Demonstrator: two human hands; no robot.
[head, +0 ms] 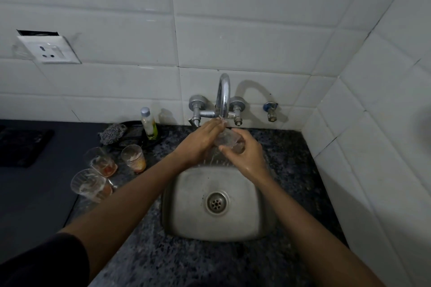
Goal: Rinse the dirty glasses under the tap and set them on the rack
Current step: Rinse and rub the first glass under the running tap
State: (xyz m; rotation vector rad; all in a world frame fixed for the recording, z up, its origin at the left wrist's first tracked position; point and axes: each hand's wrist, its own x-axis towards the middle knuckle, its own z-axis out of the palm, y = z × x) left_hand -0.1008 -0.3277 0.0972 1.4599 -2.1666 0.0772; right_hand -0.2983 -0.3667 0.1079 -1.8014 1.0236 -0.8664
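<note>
Right hand gripping glass under tap | left hand fingers extended, rubbing it | risk: wet glass slipping into sink.

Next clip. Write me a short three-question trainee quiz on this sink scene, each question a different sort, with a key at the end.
1. True or false: the clear glass under the tap is held over the square steel sink.
2. How many dirty clear glasses wait on the speckled dark counter left of the sink?
A. one B. three C. five
3. Fill in: a small clear bottle with a grey cap stands ___ of the curved chrome tap.

Key
1. True: the right hand has the grip, the left hand reaches its mouth.
2. B: near, middle, far.
3. left
</note>
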